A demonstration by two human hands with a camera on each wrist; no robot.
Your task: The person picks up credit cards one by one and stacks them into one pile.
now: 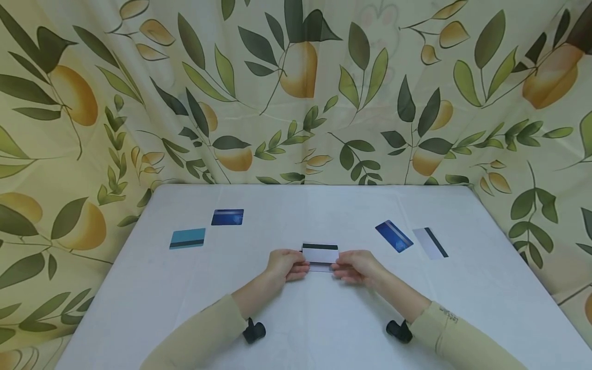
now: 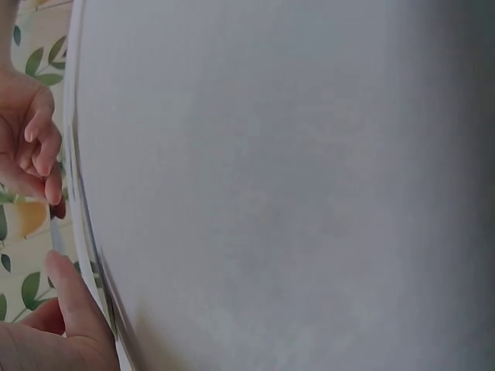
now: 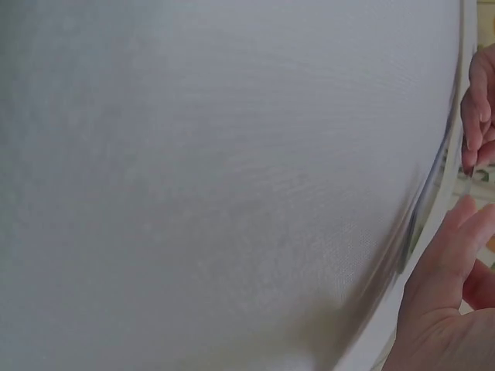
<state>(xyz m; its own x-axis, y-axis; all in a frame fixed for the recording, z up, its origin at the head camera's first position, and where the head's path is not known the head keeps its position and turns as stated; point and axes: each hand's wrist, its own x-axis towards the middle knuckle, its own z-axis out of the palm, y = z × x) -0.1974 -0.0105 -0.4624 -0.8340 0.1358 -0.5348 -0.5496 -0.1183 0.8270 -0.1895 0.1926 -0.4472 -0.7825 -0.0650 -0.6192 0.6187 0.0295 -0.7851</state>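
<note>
In the head view a white card with a black stripe [image 1: 320,254] is held level between both hands, near the middle of the table. My left hand [image 1: 285,264] pinches its left end, and my right hand [image 1: 358,266] pinches its right end. Below the held card shows the front part of another pale card [image 1: 320,267], mostly covered by it. From the left wrist, my left hand [image 2: 73,328] appears low at the left edge, with the thin card edge-on between the hands. The right wrist view has my right hand [image 3: 441,297] at the lower right.
On the white-covered table [image 1: 319,318], a teal card [image 1: 187,238] and a dark blue card [image 1: 227,217] lie to the left. To the right lie a tilted dark blue card [image 1: 394,236] and a pale striped card [image 1: 431,243]. Behind hangs a leaf-patterned curtain [image 1: 277,123].
</note>
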